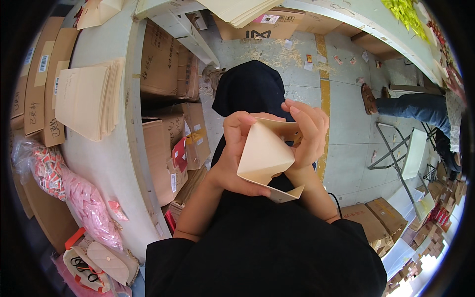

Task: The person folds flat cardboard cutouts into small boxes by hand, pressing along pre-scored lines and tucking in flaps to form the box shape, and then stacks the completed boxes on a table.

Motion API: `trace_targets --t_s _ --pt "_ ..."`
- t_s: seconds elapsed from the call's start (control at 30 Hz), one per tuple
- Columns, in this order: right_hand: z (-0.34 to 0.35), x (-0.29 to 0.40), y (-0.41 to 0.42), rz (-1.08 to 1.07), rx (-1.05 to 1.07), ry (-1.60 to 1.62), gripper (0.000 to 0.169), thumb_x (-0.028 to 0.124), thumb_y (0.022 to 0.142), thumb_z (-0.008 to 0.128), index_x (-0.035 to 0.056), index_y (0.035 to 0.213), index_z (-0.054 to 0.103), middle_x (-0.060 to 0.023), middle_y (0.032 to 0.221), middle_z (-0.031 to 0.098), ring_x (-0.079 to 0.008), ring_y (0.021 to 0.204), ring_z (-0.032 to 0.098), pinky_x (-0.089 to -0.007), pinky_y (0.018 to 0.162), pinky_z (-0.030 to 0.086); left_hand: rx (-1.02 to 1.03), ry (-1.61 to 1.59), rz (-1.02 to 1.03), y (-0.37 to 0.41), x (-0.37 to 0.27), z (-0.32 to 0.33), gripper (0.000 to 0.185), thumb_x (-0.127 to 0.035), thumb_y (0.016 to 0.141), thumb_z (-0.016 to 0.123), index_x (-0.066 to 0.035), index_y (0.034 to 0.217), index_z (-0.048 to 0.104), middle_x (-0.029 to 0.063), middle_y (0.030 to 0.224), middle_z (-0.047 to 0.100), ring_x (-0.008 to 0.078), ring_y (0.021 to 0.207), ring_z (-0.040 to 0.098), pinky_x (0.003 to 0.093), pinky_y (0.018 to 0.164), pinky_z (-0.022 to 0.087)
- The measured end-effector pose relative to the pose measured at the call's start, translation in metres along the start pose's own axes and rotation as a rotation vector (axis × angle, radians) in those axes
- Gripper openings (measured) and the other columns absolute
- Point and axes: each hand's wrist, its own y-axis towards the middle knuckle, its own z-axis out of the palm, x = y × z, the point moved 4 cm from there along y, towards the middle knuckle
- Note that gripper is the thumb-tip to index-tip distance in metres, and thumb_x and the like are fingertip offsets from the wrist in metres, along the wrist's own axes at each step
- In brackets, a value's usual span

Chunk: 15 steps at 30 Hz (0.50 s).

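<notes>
Between my two hands, above my lap, is a cream paperboard box [264, 154], partly folded and open at the near end. My left hand [237, 148] grips its left side, with the thumb along the lower edge and fingers at the upper corner. On the other side, my right hand [308, 133] bends its fingers around the right wall near a cut-out. A creased flap points down and right from the box. To the left, a stack of flat cream card blanks [87, 98] lies on the white table [100, 159].
Cardboard cartons [163, 148] fill the space under the table. More card blanks [241, 11] lie on the table ahead. Plastic bags of pink packets [89, 204] and a quilted handbag [111, 256] are at left. A folding stool [412, 152] and another person's leg [412, 107] are at right.
</notes>
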Motion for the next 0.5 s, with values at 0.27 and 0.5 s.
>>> trace_targets --t_s 0.27,0.5 --pt "0.006 -0.008 0.002 0.325 0.316 0.46 0.081 0.012 0.06 0.078 0.0007 0.123 0.029 -0.0204 0.106 0.053 -0.0176 0.068 0.059 -0.0261 0.061 0.048 -0.085 0.068 -0.071 -0.007 -0.003 -0.01 0.101 -0.022 0.058 0.079 -0.005 0.131 0.011 0.0145 0.117 0.04 0.0228 0.11 0.041 0.0341 0.091 0.036" --pt "0.007 -0.018 -0.005 0.705 0.78 1.305 0.052 0.008 0.073 0.063 -0.0011 0.12 0.043 -0.0165 0.117 0.05 -0.0233 0.109 0.049 -0.0332 0.09 0.038 -0.343 -0.114 -0.119 -0.016 -0.013 -0.033 0.094 -0.028 0.058 0.072 0.002 0.13 0.02 0.0149 0.112 0.044 0.0236 0.106 0.046 0.0331 0.09 0.037"
